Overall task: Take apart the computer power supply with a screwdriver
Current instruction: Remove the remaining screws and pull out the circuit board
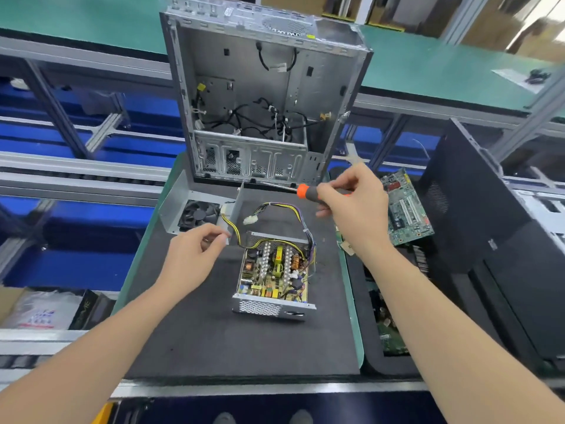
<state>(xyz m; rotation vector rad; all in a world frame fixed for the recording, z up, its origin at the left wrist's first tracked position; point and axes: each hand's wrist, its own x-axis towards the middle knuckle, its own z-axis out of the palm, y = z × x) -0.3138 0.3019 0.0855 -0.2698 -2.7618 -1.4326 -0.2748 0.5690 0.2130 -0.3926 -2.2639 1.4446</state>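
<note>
- Left hand (192, 258): fingers curled at the detached cover (179, 200) corner, grip cannot be told, likely steadying it
- Power supply (275, 273): mid-mat (214, 338), board exposed for access
- Right hand (351, 203): gripping screwdriver (307, 192), tip toward cover

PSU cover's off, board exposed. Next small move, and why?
Probably lower the screwdriver tip to a mounting screw on the circuit board: the cover lies aside at left, the board sits in the power supply tray, and the right hand holds the screwdriver up by the computer case, away from the board.
</note>
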